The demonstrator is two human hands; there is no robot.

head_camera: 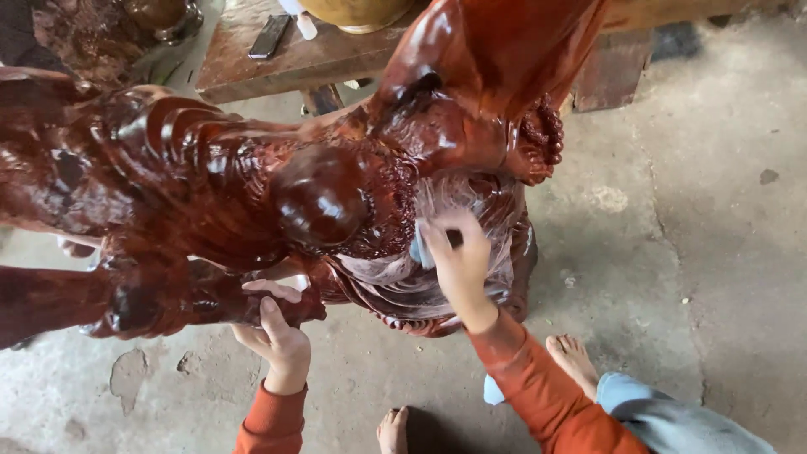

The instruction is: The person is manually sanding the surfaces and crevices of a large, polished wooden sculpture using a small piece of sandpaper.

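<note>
A large glossy red-brown wooden carving (277,185) stands on the concrete floor (689,252) and fills the left and middle of the view, its ridged, knobbed forms rising toward the camera. The person's right hand (458,256) lies flat against a pale, whitish-streaked part of the carving's lower body, its grip closed on a small blue-grey pad (418,248) that is pressed to the wood; only the pad's edge shows beyond the fingers. The left hand (277,332) reaches up under a projecting limb of the carving near its lower left, thumb and fingers curled around the wood, so the carving sits directly above and against this grip. Both arms wear orange sleeves (538,387). Two bare feet (572,361) rest on the floor below the carving, beside a pale blue trouser leg (664,416). Behind the carving, at the top of the view, a wooden bench (286,63) carries a dark flat phone-like object (269,36) near its left end and a rounded yellowish vessel (357,13) at its far edge.
</note>
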